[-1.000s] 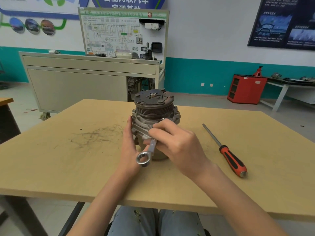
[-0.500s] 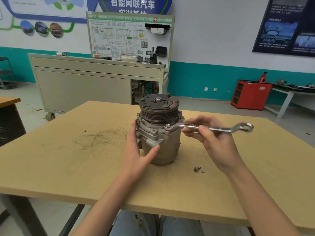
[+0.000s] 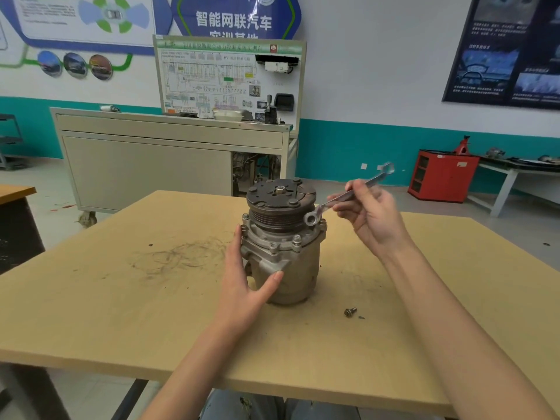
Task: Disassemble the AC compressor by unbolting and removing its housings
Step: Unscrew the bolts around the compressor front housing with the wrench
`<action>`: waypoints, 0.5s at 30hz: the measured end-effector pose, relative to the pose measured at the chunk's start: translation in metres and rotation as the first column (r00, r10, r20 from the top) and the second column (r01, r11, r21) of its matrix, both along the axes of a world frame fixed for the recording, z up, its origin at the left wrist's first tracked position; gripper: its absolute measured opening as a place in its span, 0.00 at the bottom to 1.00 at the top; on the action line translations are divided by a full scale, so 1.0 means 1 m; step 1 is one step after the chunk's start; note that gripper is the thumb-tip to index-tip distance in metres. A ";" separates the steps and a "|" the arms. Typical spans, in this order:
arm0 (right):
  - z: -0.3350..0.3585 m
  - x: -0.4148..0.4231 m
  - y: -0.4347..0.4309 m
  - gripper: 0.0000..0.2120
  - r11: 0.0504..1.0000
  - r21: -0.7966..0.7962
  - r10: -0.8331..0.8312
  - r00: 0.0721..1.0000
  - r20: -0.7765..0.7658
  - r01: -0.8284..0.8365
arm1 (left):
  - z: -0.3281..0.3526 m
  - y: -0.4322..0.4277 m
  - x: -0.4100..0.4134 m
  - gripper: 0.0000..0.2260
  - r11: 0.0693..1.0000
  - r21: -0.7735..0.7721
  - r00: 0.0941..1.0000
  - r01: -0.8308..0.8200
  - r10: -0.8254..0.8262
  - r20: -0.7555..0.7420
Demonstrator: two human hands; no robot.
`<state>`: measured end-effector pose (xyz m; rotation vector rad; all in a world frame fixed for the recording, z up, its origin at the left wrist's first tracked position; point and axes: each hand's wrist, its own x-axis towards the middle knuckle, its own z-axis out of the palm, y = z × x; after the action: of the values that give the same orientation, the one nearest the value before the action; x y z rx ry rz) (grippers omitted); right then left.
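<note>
Several small silver bolt heads (image 3: 297,238) stand up round the flange of the grey cast-metal compressor with its dark grooved pulley (image 3: 300,268), which stands upright on its end at the centre of the frame. I judge the housing not yet free.

My left hand (image 3: 242,286) merely braces it: fingers straight along the left side, thumb pressed against a lower lug, nothing wrapped around. If I pull hard on a tight bolt, the body could spin or tip out of that flat hold.

The slim silver combination wrench (image 3: 348,197) hangs right of centre, its ring end beside the pulley rim; with the blur there I cannot tell whether it touches. My right hand (image 3: 372,219) pinches the shank in its fingertips, a light grip. A ring set on crooked from such a hold may slip and round a head.

One loose dark bolt with a washer (image 3: 350,312) lies lower right of the compressor on the tan wooden table (image 3: 121,313); a sweeping forearm could knock it off the near edge.
</note>
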<state>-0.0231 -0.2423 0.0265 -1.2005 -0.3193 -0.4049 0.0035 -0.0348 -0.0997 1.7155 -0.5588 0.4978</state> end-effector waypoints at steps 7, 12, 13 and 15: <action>0.009 -0.055 0.051 0.12 0.274 -0.504 -0.083 0.542 0.836 0.819 | 0.001 -0.001 0.000 0.46 1.000 -0.010 1.000 -0.008 0.008 -0.008; 0.002 -0.067 0.083 0.06 -0.210 -0.344 0.136 0.376 0.917 0.915 | -0.001 -0.002 0.000 0.47 1.000 0.009 0.999 -0.022 0.022 -0.041; -0.002 -0.068 0.088 0.07 -0.236 -0.324 0.137 0.361 0.922 0.916 | 0.000 -0.002 0.000 0.45 1.000 0.007 0.999 -0.015 0.015 -0.050; -0.009 -0.068 0.096 0.08 -0.297 -0.267 0.147 0.320 0.936 0.917 | 0.001 -0.003 0.001 0.41 1.000 0.004 0.998 0.007 -0.006 -0.058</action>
<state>-0.0915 -0.1460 0.0174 -2.7427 -0.9290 -1.9190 0.0048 -0.0381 -0.0989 1.7263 -0.5243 0.4414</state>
